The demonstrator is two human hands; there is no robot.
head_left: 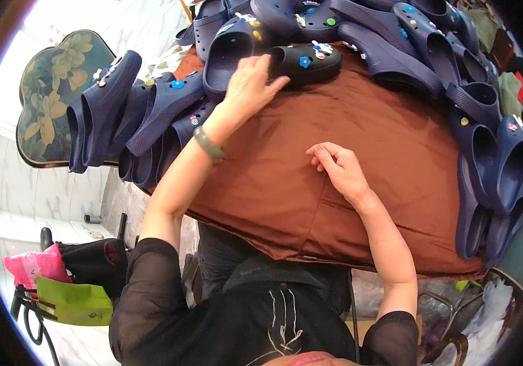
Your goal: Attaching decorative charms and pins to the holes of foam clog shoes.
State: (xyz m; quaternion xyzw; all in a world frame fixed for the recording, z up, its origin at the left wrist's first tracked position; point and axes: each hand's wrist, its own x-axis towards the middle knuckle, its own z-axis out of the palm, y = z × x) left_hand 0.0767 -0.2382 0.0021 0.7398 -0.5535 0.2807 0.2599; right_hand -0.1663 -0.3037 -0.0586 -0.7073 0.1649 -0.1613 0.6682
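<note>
A black clog [310, 64] with colourful charms lies on its side at the far middle of the brown cloth [274, 165]. My left hand [250, 86] is at its heel end, thumb and forefinger apart, touching or nearly touching it; the hand partly hides that end. Right beside this hand, a navy clog [217, 60] leans with its opening toward me. My right hand [341, 169] hovers over the middle of the cloth, its fingers curled together and nothing visible in them.
Navy clogs [396, 58] line the far edge, with more stacked at the left [112, 110] and right [493, 158]. A flower-patterned stool or panel [54, 104] stands at the left. Pink [37, 266] and green [75, 302] bags sit at the lower left; clear plastic [487, 317] lies at the lower right.
</note>
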